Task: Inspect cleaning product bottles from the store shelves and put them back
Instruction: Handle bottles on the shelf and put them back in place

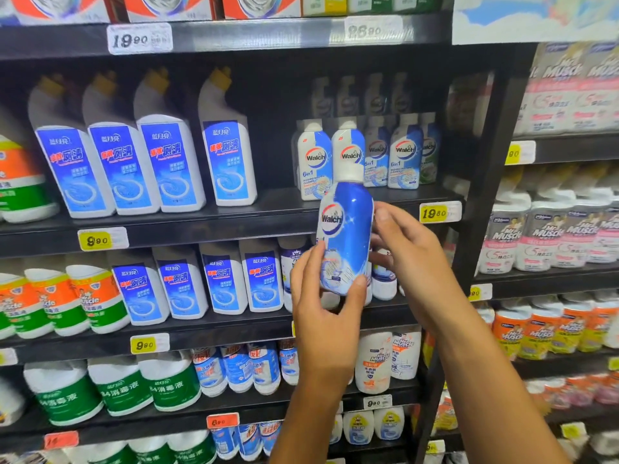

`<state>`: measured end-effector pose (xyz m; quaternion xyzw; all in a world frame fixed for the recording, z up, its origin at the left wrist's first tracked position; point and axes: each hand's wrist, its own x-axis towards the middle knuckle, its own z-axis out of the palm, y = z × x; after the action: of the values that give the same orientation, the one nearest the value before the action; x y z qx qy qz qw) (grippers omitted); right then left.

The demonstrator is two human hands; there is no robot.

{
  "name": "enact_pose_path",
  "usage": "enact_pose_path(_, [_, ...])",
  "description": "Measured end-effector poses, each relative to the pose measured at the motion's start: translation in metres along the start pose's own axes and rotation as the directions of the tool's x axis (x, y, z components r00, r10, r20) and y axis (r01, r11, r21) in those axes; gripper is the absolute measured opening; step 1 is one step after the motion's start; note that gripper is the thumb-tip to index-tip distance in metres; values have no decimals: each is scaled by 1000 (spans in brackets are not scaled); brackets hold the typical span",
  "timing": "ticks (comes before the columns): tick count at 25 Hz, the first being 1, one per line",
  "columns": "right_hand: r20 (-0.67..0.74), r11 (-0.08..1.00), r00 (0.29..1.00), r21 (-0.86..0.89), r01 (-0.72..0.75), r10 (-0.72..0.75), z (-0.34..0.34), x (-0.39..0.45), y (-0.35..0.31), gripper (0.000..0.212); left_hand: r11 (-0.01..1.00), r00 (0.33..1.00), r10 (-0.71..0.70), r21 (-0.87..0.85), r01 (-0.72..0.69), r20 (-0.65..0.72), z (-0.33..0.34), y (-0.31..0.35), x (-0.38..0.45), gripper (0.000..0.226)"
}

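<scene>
The Walch bottle (346,236) is being pinched low on its base by the left hand (323,309) and steadied at its right side by the curled right hand (410,259), in front of the Walch row (365,155). Its glossy, stiff body is judged light but slippery; the waist is suggested for gripping.

Black metal store shelving (234,226) with yellow price tags (439,212), evenly lit.

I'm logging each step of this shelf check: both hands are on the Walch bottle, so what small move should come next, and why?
Probably turn the bottle to show its back. Its front logo faces the camera, the left hand grips its base and the right hand its side, so it is held off the shelf, mid-inspection.
</scene>
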<state>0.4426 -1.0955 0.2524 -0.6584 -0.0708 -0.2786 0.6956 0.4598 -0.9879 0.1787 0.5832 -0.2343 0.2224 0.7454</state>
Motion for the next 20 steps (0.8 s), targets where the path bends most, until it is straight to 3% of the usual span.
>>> enact_pose_path(3, [56,999,998,22,-36,35,6,-3,2,18,867,963,267,444,-226,-31,-1,-13,2,66])
enact_pose_path(5, [39,999,998,-33,-38,40,6,-1,2,24,809,962,273,535,-242,22,-4,-19,4,76])
enact_pose_path(8, [-10,997,1000,-75,-4,3,-1,3,0,26,931,993,53,354,-88,107,-7,-14,10,81])
enact_pose_path(10, [-35,996,999,-91,-6,3,-8,7,1,29,992,986,-48,122,28,158,-7,-10,15,64])
enact_pose_path(12, [-57,989,998,-145,-8,-1,-16,13,3,36,992,974,-118,-13,122,192,-7,-8,23,54])
enact_pose_path(17, [-128,991,991,-136,14,-31,-54,60,0,25,990,904,-131,11,139,408,30,-5,67,52])
enact_pose_path(20, [-176,984,980,-168,64,-93,-80,113,0,28,989,858,-119,133,60,500,65,-7,109,56])
